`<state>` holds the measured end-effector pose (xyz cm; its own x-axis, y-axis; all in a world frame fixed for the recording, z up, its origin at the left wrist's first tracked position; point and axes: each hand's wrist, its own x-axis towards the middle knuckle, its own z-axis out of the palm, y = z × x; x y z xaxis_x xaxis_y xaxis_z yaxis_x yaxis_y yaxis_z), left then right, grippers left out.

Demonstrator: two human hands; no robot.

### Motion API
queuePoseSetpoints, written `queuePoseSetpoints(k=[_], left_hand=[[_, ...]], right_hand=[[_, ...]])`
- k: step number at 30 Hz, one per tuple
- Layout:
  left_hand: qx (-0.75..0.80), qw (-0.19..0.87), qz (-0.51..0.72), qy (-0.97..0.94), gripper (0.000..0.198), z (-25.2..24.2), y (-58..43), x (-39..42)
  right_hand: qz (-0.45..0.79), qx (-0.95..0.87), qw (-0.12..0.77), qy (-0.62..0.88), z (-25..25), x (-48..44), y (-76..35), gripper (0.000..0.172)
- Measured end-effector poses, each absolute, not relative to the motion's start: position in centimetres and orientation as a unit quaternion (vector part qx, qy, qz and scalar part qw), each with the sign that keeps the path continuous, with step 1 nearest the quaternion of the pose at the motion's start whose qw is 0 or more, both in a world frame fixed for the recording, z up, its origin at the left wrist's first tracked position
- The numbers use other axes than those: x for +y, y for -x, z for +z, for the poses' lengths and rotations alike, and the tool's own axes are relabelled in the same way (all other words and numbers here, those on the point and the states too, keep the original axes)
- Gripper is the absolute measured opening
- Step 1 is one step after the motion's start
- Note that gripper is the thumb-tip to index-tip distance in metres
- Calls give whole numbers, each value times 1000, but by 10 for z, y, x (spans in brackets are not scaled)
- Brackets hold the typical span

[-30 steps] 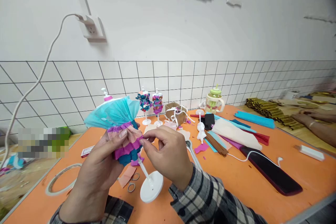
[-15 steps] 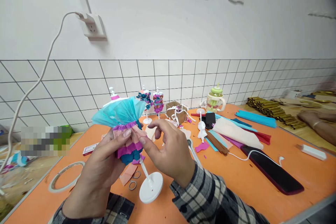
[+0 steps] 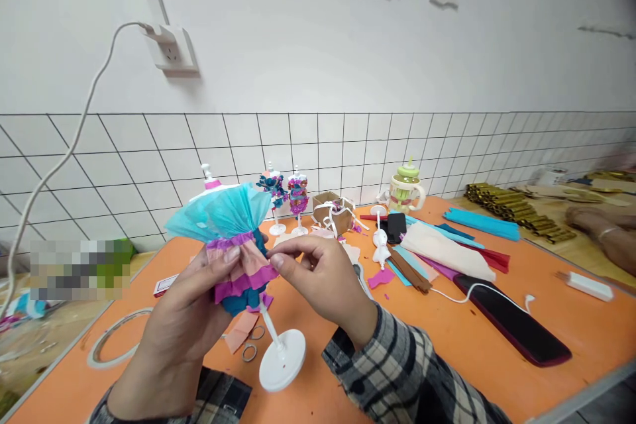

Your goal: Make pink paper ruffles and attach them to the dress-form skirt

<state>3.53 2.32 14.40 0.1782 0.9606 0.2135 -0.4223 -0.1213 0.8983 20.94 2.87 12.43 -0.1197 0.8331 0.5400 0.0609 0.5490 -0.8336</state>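
Observation:
My left hand [image 3: 181, 318] grips a miniature dress form [image 3: 271, 328] tilted above the table, its white stem and round base pointing down toward me. Layers of crepe paper cover it: a turquoise fan [image 3: 223, 209] flares at the upper left, then a peach ruffle [image 3: 253, 262] edged in magenta, with dark blue paper [image 3: 241, 305] below. My left thumb presses on the peach layer. At the ruffle's right edge, thumb and index finger of my right hand [image 3: 325, 278] are pinched together on the paper. The form's body is hidden under paper and fingers.
Small scissors [image 3: 249, 352] and a tape roll [image 3: 119, 339] lie near the front left. Two decorated dress forms [image 3: 298, 195] stand behind, beside a cardboard box [image 3: 332, 212]. Rightward are a cup [image 3: 406, 192], crepe strips [image 3: 450, 252] and a black phone-like slab [image 3: 511, 321]. Another person's arm [image 3: 601, 232] shows far right.
My right hand has gone from loosely curled fingers over the peach paper to a pinch at the ruffle's right edge. The peach layer now lies flatter and more spread out.

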Motion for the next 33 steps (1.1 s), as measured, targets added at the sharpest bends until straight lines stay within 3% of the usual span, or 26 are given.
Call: queuePoseSetpoints(k=[9,14,19,24,33], left_hand=[[257,600,571,-498,15,144,-27,25],[255,603,578,-486,11,146,-30,23],[277,595,610,-445,18,147,-30,24],[292,594,587,-466,16,146,-28,26],[295,645,582,-397,26,146,-29,30]], right_hand=[[365,-654,571,335,118,29,-199,13],[370,-680,537,336,122,31,-206,21],[347,-686,543,337,130,28,-214,20],[313,-688,560,340,126,29,-209,5],[295,-696,519,399,132,38,-227,14]])
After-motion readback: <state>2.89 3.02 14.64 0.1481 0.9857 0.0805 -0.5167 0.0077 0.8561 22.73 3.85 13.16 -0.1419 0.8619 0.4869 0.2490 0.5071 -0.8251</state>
